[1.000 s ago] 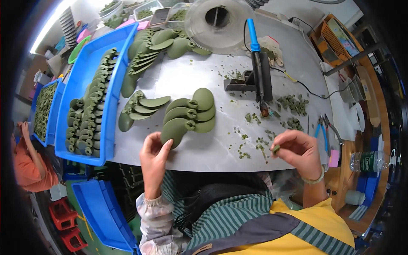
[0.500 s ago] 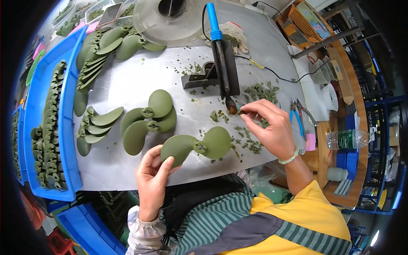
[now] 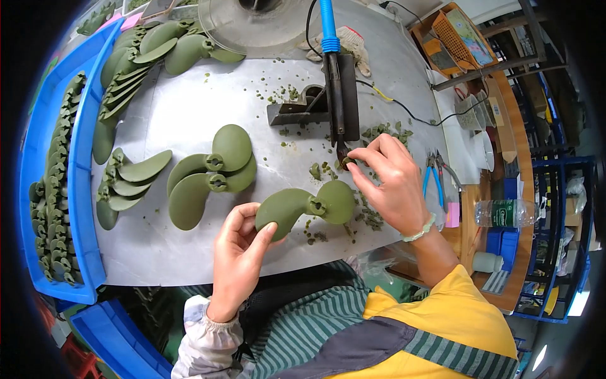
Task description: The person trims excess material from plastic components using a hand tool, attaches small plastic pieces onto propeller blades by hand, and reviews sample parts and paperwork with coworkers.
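Observation:
My left hand point(image 3: 242, 256) grips one blade of a dark green two-bladed plastic propeller point(image 3: 285, 210), thumb on top and fingers beneath, above the table's front part. The propeller's notched hub faces up, and its other blade reaches toward my right hand point(image 3: 394, 183). The right thumb and fingertips pinch a small green bit point(image 3: 348, 162) at the dark tip of a soldering iron point(image 3: 329, 28). Whether bit and tip touch cannot be made out. The blue-handled iron rests tip-down in a black metal stand point(image 3: 302, 114). Two overlapping propellers point(image 3: 189, 199) lie left of the held one.
Green scraps point(image 3: 372, 218) are scattered around the stand. More propellers point(image 3: 136, 170) lie in rows beside a blue crate point(image 3: 95, 252) filled with others. Pliers point(image 3: 432, 174), a cable point(image 3: 429, 120) and a plastic bottle point(image 3: 505, 213) are on the right; a glove point(image 3: 353, 47) lies behind the stand.
My right hand has drawn slightly up and left, bringing its fingertips to the iron's tip. The propeller in my left hand has moved a little to the right.

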Tool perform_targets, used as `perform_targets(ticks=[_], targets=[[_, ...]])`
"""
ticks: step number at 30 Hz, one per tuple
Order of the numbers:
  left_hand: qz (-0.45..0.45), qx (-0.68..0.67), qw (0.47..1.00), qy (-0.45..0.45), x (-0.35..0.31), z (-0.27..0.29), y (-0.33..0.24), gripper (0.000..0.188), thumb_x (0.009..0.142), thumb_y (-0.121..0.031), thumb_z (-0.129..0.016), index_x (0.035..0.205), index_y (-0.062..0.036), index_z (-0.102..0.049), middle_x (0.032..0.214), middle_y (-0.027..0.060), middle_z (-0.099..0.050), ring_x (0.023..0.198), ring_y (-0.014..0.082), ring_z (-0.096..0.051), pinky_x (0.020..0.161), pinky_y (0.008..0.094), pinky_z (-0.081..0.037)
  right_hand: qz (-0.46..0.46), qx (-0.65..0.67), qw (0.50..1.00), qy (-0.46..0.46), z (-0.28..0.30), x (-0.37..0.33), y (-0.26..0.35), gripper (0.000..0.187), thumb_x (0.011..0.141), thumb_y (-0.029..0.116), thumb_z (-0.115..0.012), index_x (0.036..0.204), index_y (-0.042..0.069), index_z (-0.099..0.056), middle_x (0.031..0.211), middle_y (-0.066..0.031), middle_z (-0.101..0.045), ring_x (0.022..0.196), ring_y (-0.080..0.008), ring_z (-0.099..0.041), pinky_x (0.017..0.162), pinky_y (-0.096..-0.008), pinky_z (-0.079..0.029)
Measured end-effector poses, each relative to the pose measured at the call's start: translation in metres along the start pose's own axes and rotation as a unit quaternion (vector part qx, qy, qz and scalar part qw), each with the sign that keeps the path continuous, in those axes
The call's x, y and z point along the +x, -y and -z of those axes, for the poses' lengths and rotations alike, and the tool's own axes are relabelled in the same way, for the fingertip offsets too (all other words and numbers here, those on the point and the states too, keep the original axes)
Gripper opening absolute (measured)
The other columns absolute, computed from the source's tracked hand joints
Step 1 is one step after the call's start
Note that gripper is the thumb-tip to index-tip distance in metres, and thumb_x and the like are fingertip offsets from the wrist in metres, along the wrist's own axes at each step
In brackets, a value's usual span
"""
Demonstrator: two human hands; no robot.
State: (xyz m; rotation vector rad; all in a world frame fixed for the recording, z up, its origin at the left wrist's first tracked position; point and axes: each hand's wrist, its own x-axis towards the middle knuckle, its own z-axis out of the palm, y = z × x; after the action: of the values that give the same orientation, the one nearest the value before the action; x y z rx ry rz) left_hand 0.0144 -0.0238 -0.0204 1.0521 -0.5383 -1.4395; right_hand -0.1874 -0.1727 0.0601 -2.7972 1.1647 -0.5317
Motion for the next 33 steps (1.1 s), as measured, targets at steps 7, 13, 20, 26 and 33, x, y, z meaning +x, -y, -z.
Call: perform_targets(ticks=[7, 13, 20, 26, 33], targets=[[0.018, 0.006, 1.000, 0.001, 0.008, -0.005, 0.004, 0.026, 0.097, -0.002, -0.059, 0.120, 0.0028, -0.051, 0.112, 0.0094, -0.066, 0.101, 0.0158, -0.065, 0.087, 0.0333, -0.059, 0.006, -0.012, 1.000, -0.001, -0.002, 0.002, 0.001, 0.014, 0.077, 0.004, -0.073, 0.089, 0.002, -0.067, 0.082, -0.0094, -0.054, 0.082, -0.0272, -0.057, 0.070, -0.0383, -0.048], [0.019, 0.008, 1.000, 0.003, 0.012, -0.007, 0.006, 0.024, 0.096, -0.002, -0.059, 0.119, 0.0034, -0.052, 0.110, 0.0092, -0.066, 0.100, 0.0146, -0.065, 0.086, 0.0327, -0.059, 0.005, -0.016, 1.000, 0.005, -0.001, 0.003, 0.002, 0.014, 0.077, 0.004, -0.073, 0.089, 0.002, -0.066, 0.081, -0.0095, -0.053, 0.081, -0.0273, -0.056, 0.069, -0.0384, -0.048], [0.020, 0.002, 1.000, 0.001, 0.013, -0.008, 0.007, 0.024, 0.097, -0.002, -0.059, 0.118, 0.0038, -0.052, 0.109, 0.0094, -0.067, 0.099, 0.0151, -0.065, 0.087, 0.0332, -0.059, 0.008, -0.021, 1.000, 0.008, -0.001, 0.004, 0.003, 0.013, 0.077, 0.003, -0.072, 0.089, 0.001, -0.066, 0.081, -0.0094, -0.053, 0.081, -0.0273, -0.056, 0.070, -0.0382, -0.047], [0.024, -0.008, 1.000, 0.002, 0.013, -0.007, 0.008, 0.023, 0.097, -0.002, -0.059, 0.118, 0.0037, -0.052, 0.109, 0.0100, -0.067, 0.100, 0.0157, -0.065, 0.087, 0.0340, -0.059, 0.007, -0.019, 1.000, 0.010, -0.001, 0.005, 0.003, 0.013, 0.077, 0.004, -0.072, 0.089, 0.001, -0.067, 0.082, -0.0098, -0.054, 0.081, -0.0276, -0.056, 0.070, -0.0380, -0.048], [0.022, -0.007, 1.000, 0.005, 0.013, -0.007, 0.008, 0.023, 0.097, -0.002, -0.059, 0.118, 0.0037, -0.051, 0.110, 0.0103, -0.066, 0.101, 0.0159, -0.065, 0.087, 0.0342, -0.059, -0.002, -0.025, 1.000, 0.017, 0.000, 0.005, 0.004, 0.013, 0.077, 0.004, -0.072, 0.089, 0.001, -0.067, 0.083, -0.0100, -0.054, 0.083, -0.0280, -0.056, 0.071, -0.0385, -0.048]])
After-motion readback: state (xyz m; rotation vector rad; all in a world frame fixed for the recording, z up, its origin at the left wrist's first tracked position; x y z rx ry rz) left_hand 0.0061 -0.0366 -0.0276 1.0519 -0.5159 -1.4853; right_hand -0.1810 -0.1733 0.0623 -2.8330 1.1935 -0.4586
